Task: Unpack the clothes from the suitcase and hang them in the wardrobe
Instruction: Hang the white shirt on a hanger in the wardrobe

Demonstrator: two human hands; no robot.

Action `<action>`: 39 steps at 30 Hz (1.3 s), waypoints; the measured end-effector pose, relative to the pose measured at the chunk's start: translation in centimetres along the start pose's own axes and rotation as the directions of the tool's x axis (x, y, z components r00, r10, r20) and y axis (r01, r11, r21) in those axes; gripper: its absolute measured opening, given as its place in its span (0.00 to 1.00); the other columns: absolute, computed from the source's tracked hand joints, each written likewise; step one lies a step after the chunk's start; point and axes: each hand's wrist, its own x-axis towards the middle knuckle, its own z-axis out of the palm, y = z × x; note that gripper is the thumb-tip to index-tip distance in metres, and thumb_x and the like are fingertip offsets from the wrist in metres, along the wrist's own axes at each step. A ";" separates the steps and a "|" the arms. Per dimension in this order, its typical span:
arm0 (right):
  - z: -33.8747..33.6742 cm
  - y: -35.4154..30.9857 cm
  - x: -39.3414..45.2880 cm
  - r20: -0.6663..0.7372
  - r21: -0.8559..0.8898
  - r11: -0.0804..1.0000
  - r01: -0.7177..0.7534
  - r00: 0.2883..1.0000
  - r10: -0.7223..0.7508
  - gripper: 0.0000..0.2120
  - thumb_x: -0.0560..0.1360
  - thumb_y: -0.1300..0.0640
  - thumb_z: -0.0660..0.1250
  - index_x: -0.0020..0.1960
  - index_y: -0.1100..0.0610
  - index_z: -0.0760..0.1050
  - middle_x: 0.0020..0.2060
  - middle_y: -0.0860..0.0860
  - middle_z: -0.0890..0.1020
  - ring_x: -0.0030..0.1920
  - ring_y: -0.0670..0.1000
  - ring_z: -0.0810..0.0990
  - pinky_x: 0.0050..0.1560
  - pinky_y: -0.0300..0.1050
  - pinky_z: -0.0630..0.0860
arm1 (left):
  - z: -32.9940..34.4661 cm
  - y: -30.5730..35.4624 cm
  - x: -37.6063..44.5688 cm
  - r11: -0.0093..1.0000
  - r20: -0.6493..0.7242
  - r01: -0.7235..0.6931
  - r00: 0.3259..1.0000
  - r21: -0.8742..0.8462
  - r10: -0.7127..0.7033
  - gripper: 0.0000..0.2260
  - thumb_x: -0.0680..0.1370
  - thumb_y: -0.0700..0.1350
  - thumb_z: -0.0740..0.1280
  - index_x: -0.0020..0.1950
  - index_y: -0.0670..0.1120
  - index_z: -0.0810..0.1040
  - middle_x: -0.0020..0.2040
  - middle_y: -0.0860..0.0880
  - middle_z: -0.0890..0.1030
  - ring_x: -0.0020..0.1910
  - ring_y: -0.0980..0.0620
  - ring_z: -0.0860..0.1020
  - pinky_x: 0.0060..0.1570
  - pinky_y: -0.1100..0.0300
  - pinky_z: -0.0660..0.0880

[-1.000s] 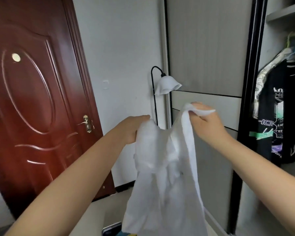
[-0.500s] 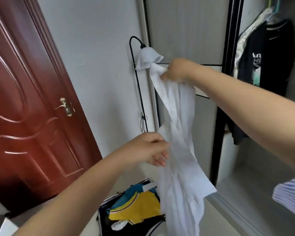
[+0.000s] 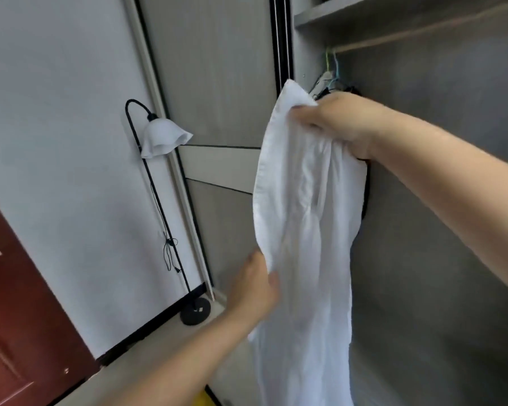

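A white garment [image 3: 302,230] hangs long and crumpled in front of the open wardrobe [image 3: 437,200]. My right hand [image 3: 338,121] grips its top edge, raised just below the wardrobe rail [image 3: 423,33]. My left hand [image 3: 255,285] holds the garment's left edge lower down, fingers hidden behind the cloth. Green and blue hanger hooks [image 3: 332,64] hang on the rail behind my right hand, with dark clothes mostly hidden by the garment. A yellow bit of the suitcase's contents [image 3: 201,398] shows at the bottom edge.
A black floor lamp [image 3: 159,183] with a white shade stands by the white wall, its base [image 3: 195,313] on the floor. The grey sliding wardrobe door [image 3: 214,83] is left of the opening. A red-brown door [image 3: 15,317] fills the lower left. A shelf [image 3: 364,10] runs above the rail.
My right hand has carried the garment's top right and up, close to the hangers on the rail. My left hand stays at the garment's lower left edge. The view has turned into the wardrobe.
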 end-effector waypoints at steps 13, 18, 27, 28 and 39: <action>-21.7 15.9 3.2 -0.302 -0.626 0.650 -0.430 0.903 0.306 0.25 0.72 0.50 0.68 0.63 0.63 0.68 0.56 0.59 0.74 0.52 0.61 0.74 0.49 0.50 0.72 | 3.7 14.7 14.2 0.933 0.101 -0.352 0.933 0.070 0.344 0.31 0.75 0.53 0.66 0.72 0.47 0.55 0.66 0.44 0.66 0.63 0.46 0.69 0.53 0.59 0.65; -26.6 19.5 4.7 -0.329 -0.646 0.676 -0.353 0.929 0.170 0.33 0.73 0.57 0.67 0.73 0.55 0.56 0.66 0.58 0.69 0.62 0.60 0.71 0.56 0.49 0.70 | 5.7 19.5 16.7 0.594 0.098 -0.479 0.824 0.646 0.558 0.20 0.77 0.53 0.62 0.68 0.53 0.64 0.54 0.49 0.64 0.45 0.49 0.71 0.40 0.60 0.66; -30.7 22.0 4.3 0.027 -0.765 0.641 -0.065 0.991 0.133 0.18 0.72 0.45 0.66 0.30 0.54 0.70 0.28 0.48 0.71 0.29 0.46 0.68 0.27 0.35 0.62 | 8.2 23.6 23.3 0.791 -0.430 -0.294 0.711 0.536 0.556 0.24 0.63 0.33 0.73 0.59 0.41 0.77 0.53 0.32 0.72 0.52 0.37 0.67 0.54 0.36 0.64; -30.9 22.6 4.7 -0.019 -0.769 0.630 -0.107 0.989 0.145 0.21 0.74 0.46 0.65 0.27 0.55 0.66 0.26 0.49 0.68 0.27 0.47 0.65 0.27 0.36 0.60 | 8.3 24.1 23.8 0.817 -0.447 -0.279 0.725 0.505 0.524 0.26 0.61 0.35 0.75 0.59 0.40 0.76 0.52 0.32 0.71 0.51 0.35 0.69 0.52 0.36 0.66; -32.2 24.5 10.2 -0.252 -0.812 0.462 -0.357 0.928 0.274 0.14 0.79 0.51 0.56 0.47 0.59 0.75 0.45 0.52 0.77 0.50 0.56 0.74 0.42 0.41 0.68 | 11.1 33.1 32.3 0.752 -0.434 -0.505 0.842 -0.424 0.321 0.14 0.78 0.35 0.55 0.31 0.43 0.61 0.30 0.48 0.64 0.29 0.53 0.61 0.26 0.66 0.61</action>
